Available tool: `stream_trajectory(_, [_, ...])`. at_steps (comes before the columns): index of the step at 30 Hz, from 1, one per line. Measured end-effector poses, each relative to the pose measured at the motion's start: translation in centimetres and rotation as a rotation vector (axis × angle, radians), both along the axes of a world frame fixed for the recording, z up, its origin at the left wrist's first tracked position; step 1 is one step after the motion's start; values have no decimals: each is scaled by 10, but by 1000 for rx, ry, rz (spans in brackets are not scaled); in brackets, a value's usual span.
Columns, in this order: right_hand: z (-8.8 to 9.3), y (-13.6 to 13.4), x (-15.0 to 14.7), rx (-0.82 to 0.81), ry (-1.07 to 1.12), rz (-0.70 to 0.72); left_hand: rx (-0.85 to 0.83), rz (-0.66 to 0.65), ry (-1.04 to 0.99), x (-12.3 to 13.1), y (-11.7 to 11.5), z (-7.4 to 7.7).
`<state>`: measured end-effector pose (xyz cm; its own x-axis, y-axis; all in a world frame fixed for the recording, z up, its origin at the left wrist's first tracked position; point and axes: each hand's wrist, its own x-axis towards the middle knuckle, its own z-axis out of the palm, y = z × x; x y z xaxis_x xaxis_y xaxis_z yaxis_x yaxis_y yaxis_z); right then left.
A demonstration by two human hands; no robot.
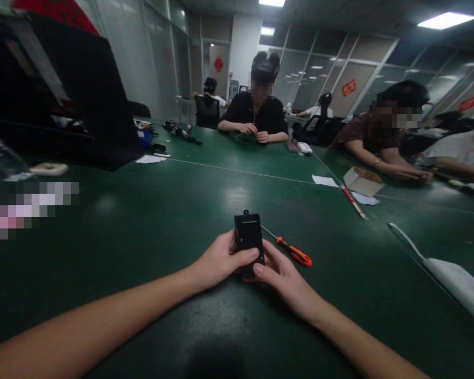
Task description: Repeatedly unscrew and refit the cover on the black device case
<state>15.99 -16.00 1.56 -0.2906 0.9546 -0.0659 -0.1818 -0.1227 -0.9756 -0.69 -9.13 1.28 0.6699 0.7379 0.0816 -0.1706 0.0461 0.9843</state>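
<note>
Clasping a boxy matte-black device, left hand and right hand grip it.

Small black device, upright, apparently slotted.

Both bare forearms reach forward from the lower edge and converge at the middle. The left hand curls inward, thumb laid across toward the right. The right hand meets it from the other side, fingers bent, thumb tip close to the left thumb. Both wrists stay low and nearly straight.
</note>
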Motion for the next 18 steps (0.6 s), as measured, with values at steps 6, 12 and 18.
stream_trajectory(6, [5,0,-5,40,-106,-12,-21,33,10,-1,0,2])
stream_trajectory(12, [2,0,-8,72,-151,-31,-62,22,-60,0,-4,6])
stream_trajectory(18, [2,-3,-11,90,-156,-61,-109,-116,-86,6,-7,-1])
